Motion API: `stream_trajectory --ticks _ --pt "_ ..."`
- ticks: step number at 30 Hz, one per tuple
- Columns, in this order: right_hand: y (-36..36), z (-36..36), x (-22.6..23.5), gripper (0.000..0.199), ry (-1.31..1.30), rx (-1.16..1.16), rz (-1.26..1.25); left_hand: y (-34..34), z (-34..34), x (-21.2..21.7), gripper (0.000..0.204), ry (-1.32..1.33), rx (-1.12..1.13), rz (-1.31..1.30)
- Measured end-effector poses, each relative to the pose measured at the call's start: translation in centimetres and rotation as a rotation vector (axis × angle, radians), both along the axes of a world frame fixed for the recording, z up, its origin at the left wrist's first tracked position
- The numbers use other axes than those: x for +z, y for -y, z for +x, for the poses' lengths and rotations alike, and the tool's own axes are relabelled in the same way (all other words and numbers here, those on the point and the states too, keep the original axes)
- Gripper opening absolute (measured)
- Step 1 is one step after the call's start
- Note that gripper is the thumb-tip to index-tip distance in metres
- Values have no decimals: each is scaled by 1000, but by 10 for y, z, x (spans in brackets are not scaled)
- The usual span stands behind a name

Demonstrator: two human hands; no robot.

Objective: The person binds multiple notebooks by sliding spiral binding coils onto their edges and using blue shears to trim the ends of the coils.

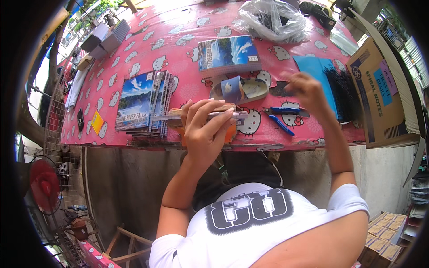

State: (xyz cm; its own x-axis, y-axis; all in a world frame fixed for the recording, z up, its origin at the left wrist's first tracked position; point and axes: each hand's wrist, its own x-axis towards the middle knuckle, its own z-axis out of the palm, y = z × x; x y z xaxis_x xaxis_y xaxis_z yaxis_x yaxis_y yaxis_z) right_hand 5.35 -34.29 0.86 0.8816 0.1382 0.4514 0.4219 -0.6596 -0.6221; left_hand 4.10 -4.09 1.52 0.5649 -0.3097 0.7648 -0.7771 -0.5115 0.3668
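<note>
My left hand (pixel 205 125) is closed around a notebook (pixel 240 115), which I see almost edge-on above the table's near edge. Something orange shows below it, partly hidden by the fingers. Raised at the right, my right hand (pixel 307 91) has bent fingers smeared by motion; whether it holds anything is unclear. It is nearest to a blue sheet (pixel 308 64) and a bundle of black spiral coils (pixel 340 91). Blue-handled pliers (pixel 282 125) and another blue-handled tool (pixel 286 110) lie between my hands. Behind them is a blue and grey slipper (pixel 241 90).
Stacks of spiral notebooks with waterfall covers lie at left (pixel 136 100) and far middle (pixel 230 52). A clear plastic bag (pixel 272 22) sits at the back. On the right stands a cardboard box (pixel 375 120). The table (pixel 178 56) has a pink patterned cover.
</note>
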Motion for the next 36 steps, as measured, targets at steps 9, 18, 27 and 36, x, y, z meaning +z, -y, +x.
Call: stream_trajectory --ticks 9,18,27,36 --pt "-79 -39 37 29 -192 371 62 -5 -20 -17 25 61 -5 65" --pt "-81 -26 42 27 -75 444 -22 -2 -17 -20 25 89 -13 21" --pt "-82 -24 39 28 50 463 -2 -1 -14 -18 23 91 -14 -16" --pt "-81 -26 40 23 -132 284 -12 12 5 1 23 -37 46 -88"
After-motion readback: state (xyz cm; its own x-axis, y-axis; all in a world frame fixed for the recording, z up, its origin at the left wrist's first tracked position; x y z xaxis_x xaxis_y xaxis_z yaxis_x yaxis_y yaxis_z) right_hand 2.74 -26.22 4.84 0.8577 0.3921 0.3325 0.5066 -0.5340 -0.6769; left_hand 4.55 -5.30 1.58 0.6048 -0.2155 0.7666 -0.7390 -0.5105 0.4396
